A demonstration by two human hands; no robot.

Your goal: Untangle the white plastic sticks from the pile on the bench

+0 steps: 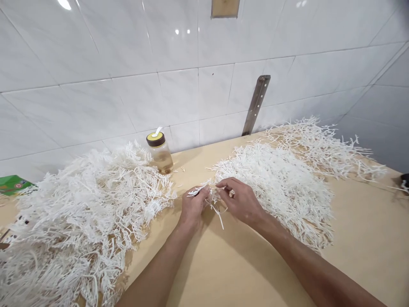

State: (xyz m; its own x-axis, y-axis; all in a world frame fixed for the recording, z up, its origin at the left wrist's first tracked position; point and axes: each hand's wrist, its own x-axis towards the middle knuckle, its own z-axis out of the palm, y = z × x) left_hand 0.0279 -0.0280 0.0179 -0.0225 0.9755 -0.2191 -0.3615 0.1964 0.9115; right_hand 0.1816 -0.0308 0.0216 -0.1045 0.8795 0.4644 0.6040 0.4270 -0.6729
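Observation:
My left hand [192, 204] is closed around a small bunch of white branching plastic-like sprigs [218, 215], whose thin ends stick out past the thumb and hang down. Close by on the right, my right hand [238, 198] pinches at the same bunch with thumb and forefinger. Exactly which strand the right fingers hold is too small to make out. A heap of white sprigs [275, 183] lies just behind and beside my right hand. Another, larger and fluffier heap of white sprigs [96, 200] spreads to the left of my left hand.
A clear bottle [162, 157] with a dark and yellow lid stands by the left heap. More loose sprigs [319, 145] lie at the back right. A metal strip [256, 104] leans on the tiled wall [179, 98]. A green packet [14, 184] sits far left on the wooden table [223, 273].

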